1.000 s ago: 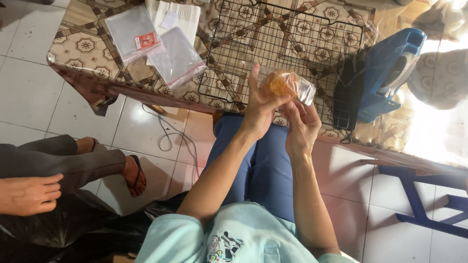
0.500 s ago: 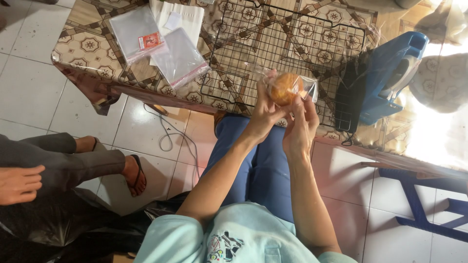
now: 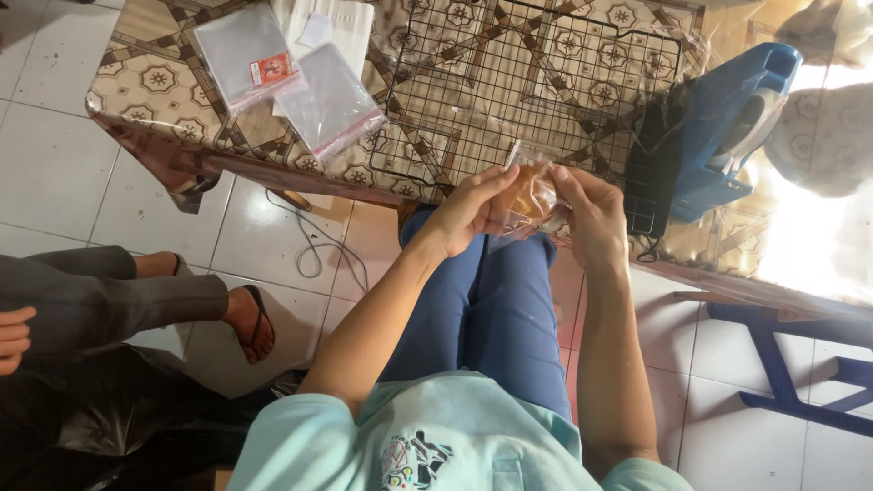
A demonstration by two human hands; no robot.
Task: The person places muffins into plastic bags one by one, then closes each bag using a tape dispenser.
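Over the lap: both hands meet just below the table edge (image 3: 300,177).
Fingers: left hand (image 3: 468,211) and right hand (image 3: 591,214) pinch a clear bag (image 3: 532,195) from either side, likely to steady it.
Contents: orange-brown baked piece inside.
Beyond: wire rack (image 3: 546,82), spare clear bags (image 3: 300,82), blue sealer (image 3: 727,127).

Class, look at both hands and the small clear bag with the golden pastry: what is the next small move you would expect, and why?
Probably folding or pressing the bag's open top shut. The left hand and right hand both pinch the clear bag at the table edge, and the golden pastry already sits inside it.
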